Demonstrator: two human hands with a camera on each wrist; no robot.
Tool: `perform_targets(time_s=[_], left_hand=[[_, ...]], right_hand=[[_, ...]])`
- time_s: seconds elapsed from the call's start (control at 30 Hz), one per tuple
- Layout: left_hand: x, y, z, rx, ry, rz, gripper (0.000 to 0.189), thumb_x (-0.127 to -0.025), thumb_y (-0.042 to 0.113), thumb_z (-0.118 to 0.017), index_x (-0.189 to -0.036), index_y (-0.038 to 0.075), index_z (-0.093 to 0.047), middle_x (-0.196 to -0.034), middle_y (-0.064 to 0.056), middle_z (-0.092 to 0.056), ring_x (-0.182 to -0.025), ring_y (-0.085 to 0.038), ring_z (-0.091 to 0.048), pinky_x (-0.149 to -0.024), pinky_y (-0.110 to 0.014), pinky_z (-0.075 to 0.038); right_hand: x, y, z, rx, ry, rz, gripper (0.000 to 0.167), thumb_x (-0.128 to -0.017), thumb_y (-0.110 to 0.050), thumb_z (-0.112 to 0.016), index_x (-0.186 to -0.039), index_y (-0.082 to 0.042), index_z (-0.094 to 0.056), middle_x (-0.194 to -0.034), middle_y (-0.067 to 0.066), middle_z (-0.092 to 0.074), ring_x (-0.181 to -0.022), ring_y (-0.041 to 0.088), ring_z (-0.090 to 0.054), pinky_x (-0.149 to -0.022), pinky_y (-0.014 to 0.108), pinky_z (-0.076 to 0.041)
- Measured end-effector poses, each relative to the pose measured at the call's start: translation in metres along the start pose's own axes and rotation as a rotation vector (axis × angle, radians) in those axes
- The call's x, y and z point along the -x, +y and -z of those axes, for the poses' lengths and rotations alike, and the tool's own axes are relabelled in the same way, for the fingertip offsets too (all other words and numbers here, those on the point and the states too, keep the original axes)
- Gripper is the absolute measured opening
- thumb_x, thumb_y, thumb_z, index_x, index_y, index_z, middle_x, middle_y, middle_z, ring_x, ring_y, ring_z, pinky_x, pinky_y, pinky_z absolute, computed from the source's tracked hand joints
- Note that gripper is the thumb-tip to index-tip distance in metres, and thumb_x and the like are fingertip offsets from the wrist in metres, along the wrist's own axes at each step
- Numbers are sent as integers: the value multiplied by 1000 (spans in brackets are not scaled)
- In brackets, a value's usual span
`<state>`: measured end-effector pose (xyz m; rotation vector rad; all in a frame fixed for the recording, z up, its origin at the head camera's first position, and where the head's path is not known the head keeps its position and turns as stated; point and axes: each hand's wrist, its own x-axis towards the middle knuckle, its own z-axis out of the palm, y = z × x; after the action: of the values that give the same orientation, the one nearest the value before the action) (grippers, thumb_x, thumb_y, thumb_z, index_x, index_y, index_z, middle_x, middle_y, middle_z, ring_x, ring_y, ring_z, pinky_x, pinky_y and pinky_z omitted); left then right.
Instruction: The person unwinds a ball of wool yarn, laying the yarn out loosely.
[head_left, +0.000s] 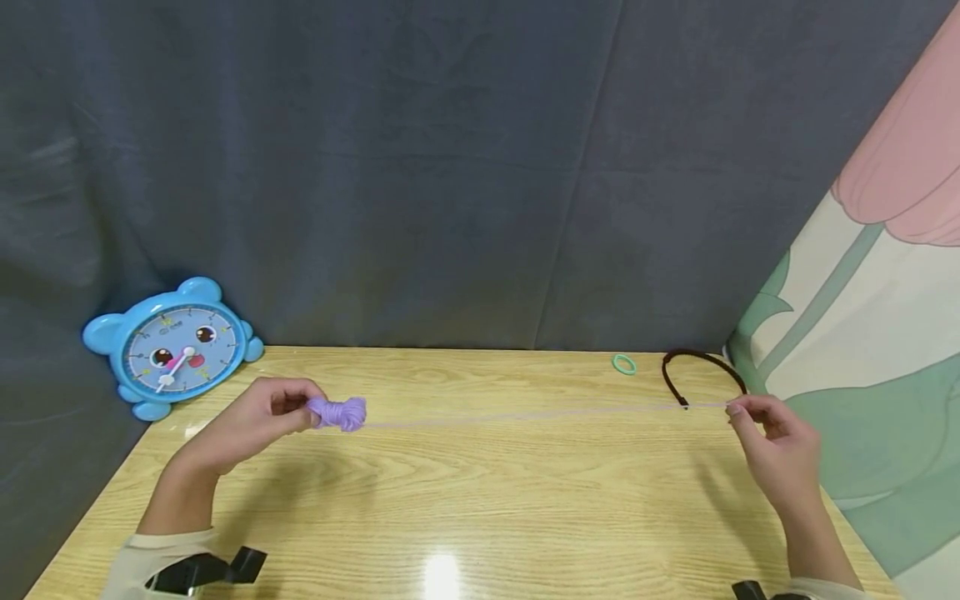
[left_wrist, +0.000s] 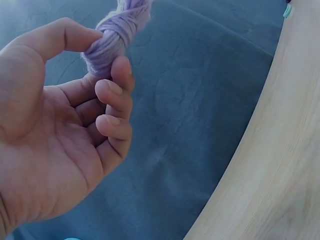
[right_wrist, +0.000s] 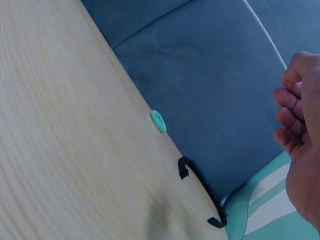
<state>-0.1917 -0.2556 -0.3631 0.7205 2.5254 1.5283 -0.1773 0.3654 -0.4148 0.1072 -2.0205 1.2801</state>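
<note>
A small bundle of purple yarn (head_left: 341,413), wound tight round its middle, is pinched at one end between the thumb and fingers of my left hand (head_left: 251,425). In the left wrist view the yarn bundle (left_wrist: 117,37) sits at the fingertips, and the other fingers curl loosely beneath. A single strand (head_left: 540,415) runs from the bundle across above the table, stretched nearly straight. My right hand (head_left: 780,450) pinches the strand's far end between thumb and forefinger. That strand (right_wrist: 265,32) also shows in the right wrist view, leading up and away from the hand.
At the back left, a blue bear-shaped clock (head_left: 180,348) leans by the dark curtain (head_left: 420,167). A green hair tie (head_left: 624,364) and a dark headband (head_left: 703,357) lie near the back edge of the wooden table (head_left: 480,492), on the right. A patterned cloth (head_left: 862,375) hangs at right.
</note>
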Motion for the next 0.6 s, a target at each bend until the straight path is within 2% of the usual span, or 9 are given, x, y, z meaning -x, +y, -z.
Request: perform_targets(time_s=[0.17, 0.37, 0.6], left_hand=[[1, 1, 1, -24, 18, 27, 8, -96, 0, -62, -99, 0, -69, -87, 3, -64, -76, -8, -56, -66, -24, -49], [1, 1, 1, -60, 10, 66, 8, -95, 3, -63, -98, 2, -70, -86, -3, -62, -75, -9, -55, -65, -25, -48], [2, -2, 5, -71, 29, 73, 9, -97, 3, -62, -100, 1, -70, -88, -2, -64, -77, -9, -56, -68, -24, -50]], right_hand=[[2, 4, 6, 74, 14, -59, 7, -93, 13, -62, -91, 9, -68, -82, -21, -66, -75, -4, -61, -69, 6, -46], [0, 7, 11, 63, 59, -110, 4, -93, 10, -64, -91, 11, -67, -82, -22, -69, -75, -2, -61, -73, 7, -47], [-5, 13, 19, 55, 154, -179, 8, -93, 6, -66, -87, 4, -71, -76, -23, -68, -66, -3, -55, -59, 8, -43]])
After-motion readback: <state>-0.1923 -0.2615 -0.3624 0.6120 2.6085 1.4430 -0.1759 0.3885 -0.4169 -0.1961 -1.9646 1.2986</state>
